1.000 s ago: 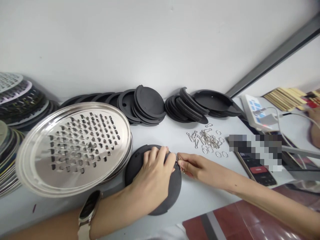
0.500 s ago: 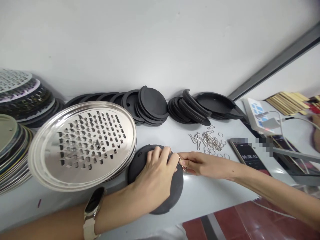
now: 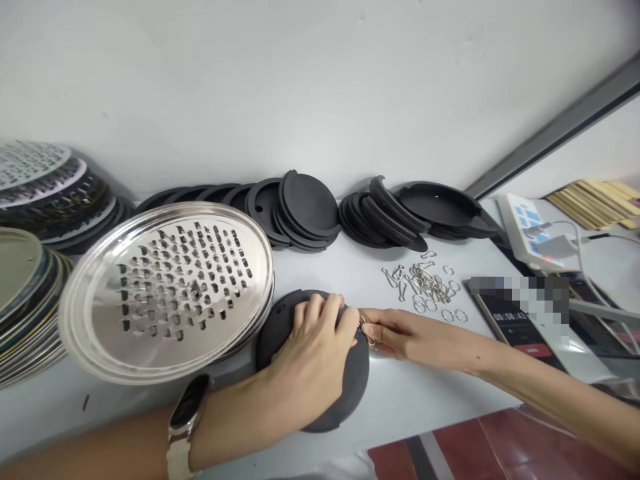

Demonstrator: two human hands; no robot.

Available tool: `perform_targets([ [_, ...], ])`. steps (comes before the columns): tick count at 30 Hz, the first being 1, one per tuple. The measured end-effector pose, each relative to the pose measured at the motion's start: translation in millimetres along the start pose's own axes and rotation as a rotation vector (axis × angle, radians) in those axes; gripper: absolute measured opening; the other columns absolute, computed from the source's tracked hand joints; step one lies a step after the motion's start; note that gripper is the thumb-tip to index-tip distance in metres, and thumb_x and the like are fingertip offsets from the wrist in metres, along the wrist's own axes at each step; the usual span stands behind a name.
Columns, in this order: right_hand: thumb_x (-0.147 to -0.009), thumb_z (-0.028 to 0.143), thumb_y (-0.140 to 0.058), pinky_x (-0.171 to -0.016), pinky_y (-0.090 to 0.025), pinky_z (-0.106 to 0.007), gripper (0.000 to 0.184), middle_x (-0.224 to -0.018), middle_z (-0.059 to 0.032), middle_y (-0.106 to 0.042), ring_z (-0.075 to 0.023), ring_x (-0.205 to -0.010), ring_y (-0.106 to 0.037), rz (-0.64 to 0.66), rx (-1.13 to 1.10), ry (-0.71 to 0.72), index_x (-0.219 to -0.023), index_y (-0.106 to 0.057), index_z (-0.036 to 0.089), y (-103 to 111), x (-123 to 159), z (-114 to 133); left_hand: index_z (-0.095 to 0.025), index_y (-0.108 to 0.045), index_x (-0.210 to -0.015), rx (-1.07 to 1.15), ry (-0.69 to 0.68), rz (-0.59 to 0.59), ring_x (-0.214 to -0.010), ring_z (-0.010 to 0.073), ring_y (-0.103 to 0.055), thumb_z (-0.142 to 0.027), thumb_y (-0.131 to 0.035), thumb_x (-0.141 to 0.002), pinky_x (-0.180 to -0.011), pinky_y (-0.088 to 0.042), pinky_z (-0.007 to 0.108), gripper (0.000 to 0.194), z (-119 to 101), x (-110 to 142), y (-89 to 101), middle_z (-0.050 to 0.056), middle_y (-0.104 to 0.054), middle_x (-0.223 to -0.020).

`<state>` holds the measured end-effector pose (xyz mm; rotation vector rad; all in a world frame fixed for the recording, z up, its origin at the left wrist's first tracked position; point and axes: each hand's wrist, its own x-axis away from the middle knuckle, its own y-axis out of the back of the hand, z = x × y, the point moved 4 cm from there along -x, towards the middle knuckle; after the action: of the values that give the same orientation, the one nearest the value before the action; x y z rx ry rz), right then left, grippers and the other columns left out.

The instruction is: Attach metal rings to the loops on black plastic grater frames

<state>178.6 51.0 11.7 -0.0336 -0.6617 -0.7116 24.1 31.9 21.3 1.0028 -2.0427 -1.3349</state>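
Observation:
My left hand (image 3: 315,360), a watch (image 3: 189,407) on its wrist, lies across a round black disc (image 3: 353,393) on the table. Its fingers curl over the disc, with thumb and forefinger closed at the far right edge. Right beside them, my right hand (image 3: 395,333) pinches a small metal key ring (image 3: 364,321) against that edge. Another bit of the metal hardware hangs below its fingertips; the fingers partly hide both. A small hole (image 3: 281,309) shows in the disc's upper left. Beyond my right hand lies a loose pile of metal rings and clasps (image 3: 425,280).
To the left, a round metal tray with raised grater teeth (image 3: 245,267) tops a stack. More round plates (image 3: 30,300) stand at the far left. Black discs (image 3: 310,207) lean along the wall. A phone (image 3: 515,320), a power strip (image 3: 527,230) and wooden sticks (image 3: 590,203) are on the right.
Both hands stay at the disc's edge, the right one still pinching the ring, which shows a little more now. The view has shifted slightly.

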Motion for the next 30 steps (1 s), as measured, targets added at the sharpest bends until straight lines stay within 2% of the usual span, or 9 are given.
perform_targets([
  [7,-0.096,0.054,-0.039,-0.064,-0.038,-0.028,0.037,-0.072,0.0034,-0.037,-0.0116,-0.063,-0.034,0.002,-0.037,0.035,-0.086,-0.052,0.021,-5.4,-0.3,-4.5,-0.018,-0.047,-0.103,-0.013,-0.006,-0.001,-0.093,0.0252,-0.044,-0.012,-0.04,-0.092,-0.08,-0.042,0.044,0.014,-0.9,1.0,0.5,0.009,-0.048,-0.109],
  [14,-0.098,0.046,-0.038,-0.061,-0.032,-0.026,0.032,-0.069,0.0044,-0.035,-0.0116,-0.062,-0.032,-0.028,0.023,0.045,-0.08,-0.045,0.021,-7.2,2.2,-3.0,-0.018,-0.046,-0.105,-0.025,-0.007,0.004,-0.093,0.0253,-0.044,-0.013,-0.04,-0.093,-0.079,-0.041,0.043,0.014,-0.8,0.5,0.5,0.008,-0.048,-0.108],
  [19,-0.098,0.045,-0.037,-0.059,-0.031,-0.026,0.032,-0.069,0.0045,-0.035,-0.0116,-0.062,-0.032,-0.06,0.057,0.037,-0.078,-0.043,0.021,-9.1,3.7,-4.1,-0.017,-0.045,-0.109,-0.059,-0.011,-0.006,-0.093,0.0254,-0.044,-0.014,-0.04,-0.094,-0.077,-0.041,0.043,0.016,-1.1,0.4,0.1,0.008,-0.048,-0.107],
  [30,-0.1,0.041,-0.036,-0.061,-0.031,-0.026,0.029,-0.071,0.0044,-0.035,-0.0116,-0.064,-0.032,-0.016,0.008,0.045,-0.081,-0.045,0.021,-9.2,3.0,-6.7,-0.017,-0.046,-0.107,-0.046,-0.025,-0.014,-0.09,0.0253,-0.044,-0.014,-0.039,-0.093,-0.075,-0.042,0.043,0.016,-0.7,1.1,-0.4,0.008,-0.048,-0.106],
])
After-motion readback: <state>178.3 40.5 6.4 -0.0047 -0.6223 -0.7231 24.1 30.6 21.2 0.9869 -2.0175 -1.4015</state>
